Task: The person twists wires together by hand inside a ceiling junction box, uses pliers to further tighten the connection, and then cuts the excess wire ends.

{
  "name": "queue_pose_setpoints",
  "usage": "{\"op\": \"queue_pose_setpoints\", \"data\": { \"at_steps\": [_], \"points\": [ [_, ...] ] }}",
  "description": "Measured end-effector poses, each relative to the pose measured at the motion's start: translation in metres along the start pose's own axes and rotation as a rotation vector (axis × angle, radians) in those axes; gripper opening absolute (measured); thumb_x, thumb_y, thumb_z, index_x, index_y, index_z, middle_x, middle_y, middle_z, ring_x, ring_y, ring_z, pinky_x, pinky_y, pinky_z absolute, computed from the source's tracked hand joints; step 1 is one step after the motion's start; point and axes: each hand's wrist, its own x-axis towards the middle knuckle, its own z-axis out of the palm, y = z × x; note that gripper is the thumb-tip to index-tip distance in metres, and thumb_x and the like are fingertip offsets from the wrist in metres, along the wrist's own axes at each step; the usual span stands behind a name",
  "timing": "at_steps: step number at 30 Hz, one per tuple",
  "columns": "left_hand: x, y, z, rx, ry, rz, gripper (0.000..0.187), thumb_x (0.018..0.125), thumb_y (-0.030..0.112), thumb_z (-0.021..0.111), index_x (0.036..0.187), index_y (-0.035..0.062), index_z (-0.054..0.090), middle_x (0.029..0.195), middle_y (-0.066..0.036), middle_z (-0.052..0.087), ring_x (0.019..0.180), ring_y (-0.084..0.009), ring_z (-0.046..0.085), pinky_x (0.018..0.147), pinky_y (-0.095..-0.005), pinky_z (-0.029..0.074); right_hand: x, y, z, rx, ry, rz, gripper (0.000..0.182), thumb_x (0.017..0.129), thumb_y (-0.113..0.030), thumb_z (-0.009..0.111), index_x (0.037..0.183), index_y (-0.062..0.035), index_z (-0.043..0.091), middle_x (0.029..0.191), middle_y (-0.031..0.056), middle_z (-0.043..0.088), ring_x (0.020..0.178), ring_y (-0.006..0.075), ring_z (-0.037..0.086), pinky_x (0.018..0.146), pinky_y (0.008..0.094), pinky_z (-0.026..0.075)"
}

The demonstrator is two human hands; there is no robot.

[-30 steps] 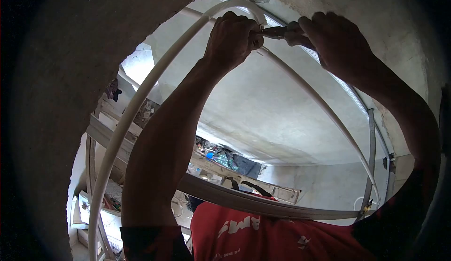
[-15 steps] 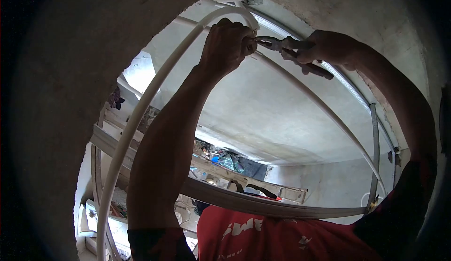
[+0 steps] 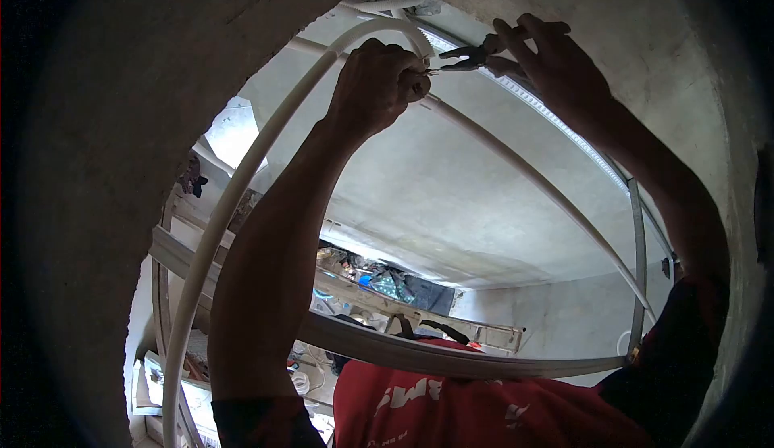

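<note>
My left hand (image 3: 372,89) is raised and closed in a pinch beside the bent end of a white flexible conduit (image 3: 211,238). Between its fingertips a short bit of wire (image 3: 433,71) pokes out; the rest is hidden in the fist. Opposite it, my right hand (image 3: 552,57) grips a pair of pliers (image 3: 469,57) by the handles. The plier jaws are parted and point at the wire, a small gap away from it. A thinner white pipe (image 3: 532,170) runs from near my left hand down to the right.
Rough concrete edges (image 3: 266,69) frame the opening around my arms. A metal channel (image 3: 451,359) crosses in front of my chest, and a lit metal strip (image 3: 556,121) runs along the upper right. Far below lie a plank (image 3: 387,291) and mixed clutter (image 3: 391,283).
The pliers have come off the wire at my left fingers, and their jaws have opened. My right hand has turned and risen, its fingers spread more along the handles.
</note>
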Motion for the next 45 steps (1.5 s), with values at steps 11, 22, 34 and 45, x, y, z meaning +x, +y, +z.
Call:
{"op": "queue_pose_setpoints", "data": {
  "at_steps": [11, 22, 34, 45],
  "points": [
    [0.0, 0.001, -0.003, 0.015, -0.05, -0.011, 0.022, 0.099, 0.024, 0.065, 0.094, 0.0058, 0.075, 0.085, -0.011, 0.073, 0.082, -0.029, 0.066, 0.079, -0.0444, 0.052, -0.007, -0.015, 0.027, -0.025, 0.146, -0.011, 0.055, 0.092, -0.015, 0.073, 0.144, -0.0059, 0.055, 0.125, 0.0144, 0.053, 0.096, 0.0255, 0.058, 0.082, 0.0403, 0.053],
    [-0.001, 0.002, -0.005, 0.013, -0.037, -0.008, 0.023, 0.098, 0.027, 0.067, 0.096, 0.0057, 0.076, 0.086, -0.011, 0.073, 0.085, -0.0297, 0.067, 0.08, -0.0445, 0.053, 0.003, -0.011, 0.019, -0.091, 0.214, -0.02, 0.05, 0.09, -0.018, 0.073, 0.136, -0.0063, 0.059, 0.118, 0.0113, 0.054, 0.093, 0.023, 0.058, 0.08, 0.0396, 0.05],
    [0.0, 0.002, 0.001, 0.041, -0.025, 0.02, 0.015, 0.088, 0.019, 0.078, 0.096, 0.0061, 0.077, 0.083, -0.01, 0.072, 0.084, -0.0297, 0.066, 0.079, -0.044, 0.053, 0.011, -0.006, 0.009, -0.09, 0.263, -0.04, 0.049, 0.09, -0.023, 0.075, 0.132, -0.0077, 0.056, 0.119, 0.0096, 0.054, 0.096, 0.0232, 0.06, 0.086, 0.0419, 0.051],
    [-0.003, -0.003, 0.003, 0.008, 0.032, 0.093, 0.011, 0.092, 0.015, 0.075, 0.099, 0.0074, 0.075, 0.084, -0.009, 0.073, 0.084, -0.0291, 0.066, 0.079, -0.0442, 0.052, 0.001, -0.011, 0.013, -0.152, 0.19, 0.008, 0.06, 0.091, -0.022, 0.075, 0.145, -0.0081, 0.051, 0.131, 0.0131, 0.052, 0.109, 0.0296, 0.059, 0.076, 0.0413, 0.048]
  ]
}}
